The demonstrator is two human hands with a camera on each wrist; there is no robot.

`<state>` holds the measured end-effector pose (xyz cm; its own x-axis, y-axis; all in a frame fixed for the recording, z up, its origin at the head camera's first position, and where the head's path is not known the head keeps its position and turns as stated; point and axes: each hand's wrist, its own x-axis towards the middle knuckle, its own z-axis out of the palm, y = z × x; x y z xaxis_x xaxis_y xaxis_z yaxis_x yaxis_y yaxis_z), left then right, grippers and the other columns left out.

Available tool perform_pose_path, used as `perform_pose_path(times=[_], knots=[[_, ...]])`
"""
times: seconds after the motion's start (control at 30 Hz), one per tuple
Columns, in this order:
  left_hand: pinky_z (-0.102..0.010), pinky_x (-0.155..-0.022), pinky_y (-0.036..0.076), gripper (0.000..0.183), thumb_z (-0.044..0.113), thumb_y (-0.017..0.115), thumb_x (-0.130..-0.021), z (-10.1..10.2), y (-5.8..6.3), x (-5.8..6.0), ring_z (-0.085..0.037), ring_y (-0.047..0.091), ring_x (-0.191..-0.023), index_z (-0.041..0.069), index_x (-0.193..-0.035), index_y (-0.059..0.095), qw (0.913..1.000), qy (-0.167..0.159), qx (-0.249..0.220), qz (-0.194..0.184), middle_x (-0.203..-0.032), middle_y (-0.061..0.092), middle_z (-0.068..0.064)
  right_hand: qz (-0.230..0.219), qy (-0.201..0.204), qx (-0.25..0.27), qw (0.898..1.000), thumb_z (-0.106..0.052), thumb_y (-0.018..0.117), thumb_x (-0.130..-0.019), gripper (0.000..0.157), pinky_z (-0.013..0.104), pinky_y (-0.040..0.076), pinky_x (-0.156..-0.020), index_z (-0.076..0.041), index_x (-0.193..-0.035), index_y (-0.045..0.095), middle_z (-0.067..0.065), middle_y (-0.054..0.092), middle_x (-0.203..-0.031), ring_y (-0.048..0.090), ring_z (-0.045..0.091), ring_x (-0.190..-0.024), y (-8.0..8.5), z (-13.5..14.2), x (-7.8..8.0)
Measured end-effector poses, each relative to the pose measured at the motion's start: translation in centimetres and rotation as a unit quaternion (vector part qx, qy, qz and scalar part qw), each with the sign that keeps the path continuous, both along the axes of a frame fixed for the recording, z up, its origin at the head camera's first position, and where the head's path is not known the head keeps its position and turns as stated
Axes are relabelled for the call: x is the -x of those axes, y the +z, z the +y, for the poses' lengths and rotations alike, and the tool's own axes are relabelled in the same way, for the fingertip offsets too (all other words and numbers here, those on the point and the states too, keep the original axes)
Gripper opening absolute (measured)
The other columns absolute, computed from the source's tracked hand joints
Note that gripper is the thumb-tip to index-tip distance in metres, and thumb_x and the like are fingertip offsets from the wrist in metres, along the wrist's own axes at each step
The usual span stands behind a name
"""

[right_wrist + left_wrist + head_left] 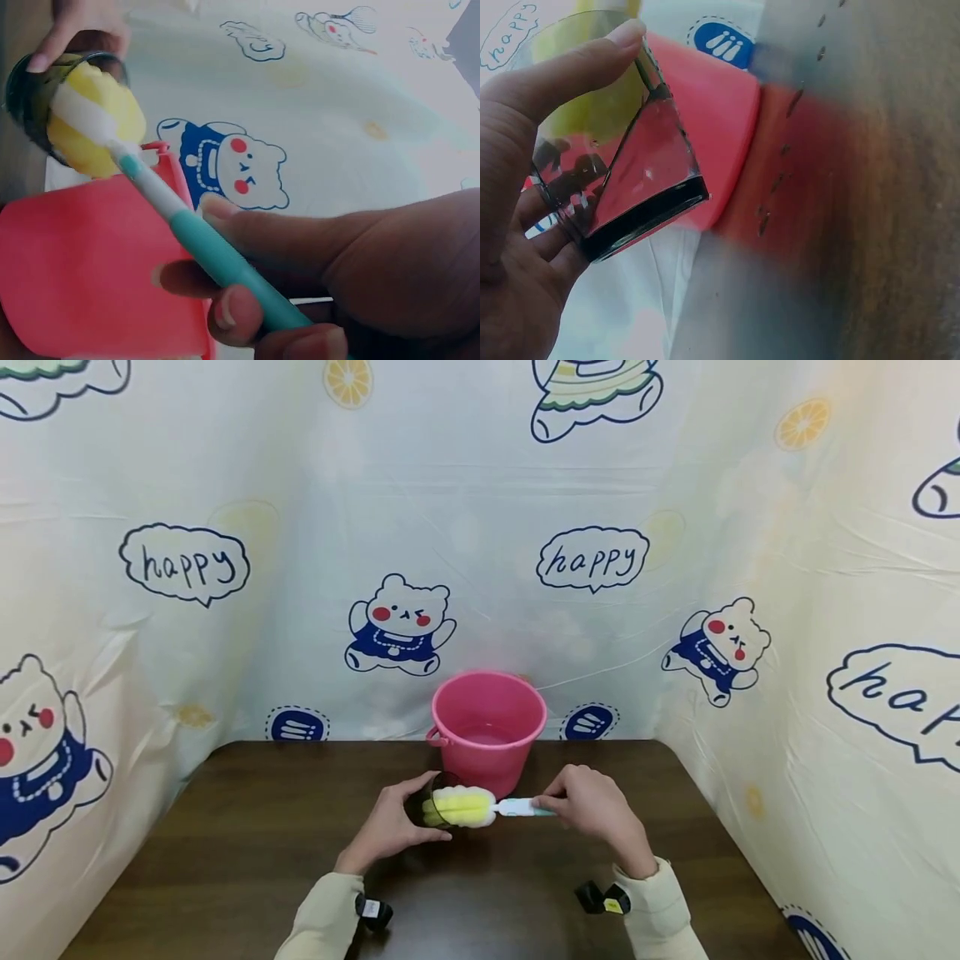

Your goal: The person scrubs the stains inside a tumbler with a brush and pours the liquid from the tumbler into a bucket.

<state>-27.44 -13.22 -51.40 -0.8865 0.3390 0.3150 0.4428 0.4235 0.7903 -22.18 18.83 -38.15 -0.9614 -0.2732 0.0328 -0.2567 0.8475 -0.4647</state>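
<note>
My left hand (395,822) grips a dark see-through glass (619,187), tilted on its side with its mouth toward the right. In my right hand (600,806) is a sponge bottle brush, held by its white and teal handle (225,259). The brush's yellow and white sponge head (465,807) is partly inside the glass, and part of it sticks out of the mouth. Thumb and fingers of the right hand pinch the handle in the right wrist view. Both hands are above the table, in front of a pink bucket (491,760).
The pink bucket stands at the table's back edge, its handle lug on the left side. Beneath everything lies a dark brown wooden table (262,843). A white curtain (480,527) printed with bears and the word happy hangs behind and at both sides.
</note>
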Motion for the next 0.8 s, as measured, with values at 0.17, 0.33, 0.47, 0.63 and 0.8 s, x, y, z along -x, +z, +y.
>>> perform_pose_path(times=[0.17, 0.33, 0.47, 0.63, 0.8], knots=[[-0.058, -0.106, 0.047, 0.094, 0.037, 0.097, -0.066, 0.11, -0.35, -0.13, -0.031, 0.056, -0.131, 0.016, -0.147, 0.056, 1.0, -0.003, -0.002, -0.001, -0.145, 0.059, -0.005, 0.02, -0.024, 0.013, 0.999, -0.033, 0.079, -0.09, 0.017, 0.026, 0.037, -0.045, -0.022, -0.077, 0.081, -0.005, 0.057, -0.052, 0.05, 0.012, -0.046, -0.36, -0.25, 0.15], [-0.06, -0.108, 0.045, 0.093, 0.035, 0.098, -0.065, 0.03, -0.06, 0.08, -0.032, 0.056, -0.131, 0.016, -0.146, 0.056, 0.9999, 0.002, -0.001, 0.012, -0.144, 0.06, -0.006, 0.016, -0.043, -0.003, 0.999, -0.033, 0.079, -0.089, 0.02, 0.025, 0.033, -0.045, -0.02, -0.073, 0.08, -0.006, 0.054, -0.051, 0.046, 0.012, -0.046, -0.16, -0.31, 0.02], [-0.058, -0.108, 0.046, 0.095, 0.037, 0.098, -0.065, -0.14, 0.03, -0.02, -0.032, 0.055, -0.132, 0.014, -0.147, 0.056, 1.0, -0.004, 0.002, 0.007, -0.145, 0.059, -0.008, -0.001, -0.018, 0.005, 1.0, -0.031, 0.079, -0.089, 0.02, 0.026, 0.036, -0.045, -0.02, -0.072, 0.079, -0.003, 0.057, -0.052, 0.049, 0.012, -0.046, 0.08, -0.21, -0.22], [-0.058, -0.109, 0.045, 0.095, 0.038, 0.098, -0.064, -0.29, -0.03, -0.16, -0.03, 0.055, -0.133, 0.017, -0.147, 0.056, 1.0, 0.0, -0.004, 0.004, -0.145, 0.059, -0.004, 0.005, -0.039, 0.022, 0.999, -0.033, 0.078, -0.09, 0.017, 0.026, 0.037, -0.047, -0.02, -0.079, 0.082, -0.003, 0.061, -0.055, 0.052, 0.012, -0.047, 0.02, -0.44, -0.21], [-0.061, -0.107, 0.045, 0.094, 0.033, 0.099, -0.064, -0.38, 0.07, -0.15, -0.032, 0.057, -0.13, 0.014, -0.146, 0.057, 0.9998, 0.003, -0.004, 0.021, -0.143, 0.061, -0.006, 0.002, -0.038, 0.007, 0.999, -0.032, 0.079, -0.089, 0.02, 0.025, 0.033, -0.045, -0.02, -0.074, 0.08, -0.004, 0.056, -0.052, 0.048, 0.012, -0.047, -0.03, -0.51, -0.34]])
